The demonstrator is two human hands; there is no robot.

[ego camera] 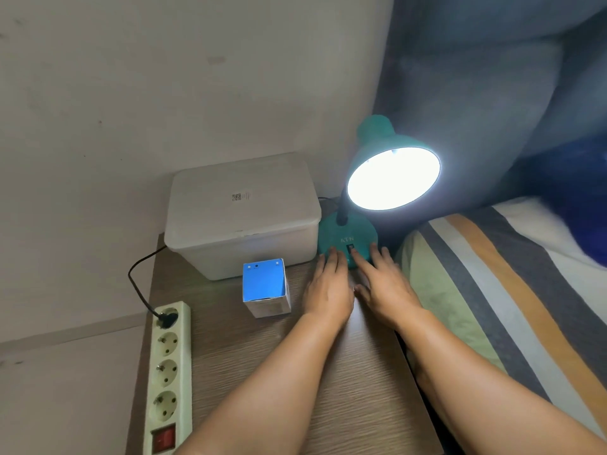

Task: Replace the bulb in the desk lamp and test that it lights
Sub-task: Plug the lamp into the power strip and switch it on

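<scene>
A teal desk lamp (pixel 377 139) stands at the back right of the wooden table (pixel 282 362), and its shade glows bright white; the bulb inside is lost in the glare. On the lamp's round base (pixel 331 231) a dark rocker switch (pixel 350 248) faces me. My right hand (pixel 384 284) lies flat with its forefinger tip at the switch. My left hand (pixel 328 287) rests flat beside it, fingertips touching the base's front left edge. Neither hand holds anything. A blue and white bulb box (pixel 266 287) stands upright left of my left hand.
A white lidded plastic box (pixel 243 211) sits behind the bulb box against the wall. A cream power strip (pixel 169 376) lies along the table's left edge, with the lamp's black plug (pixel 166 318) in its far socket and a red switch near me. A striped bed (pixel 492 290) borders the right.
</scene>
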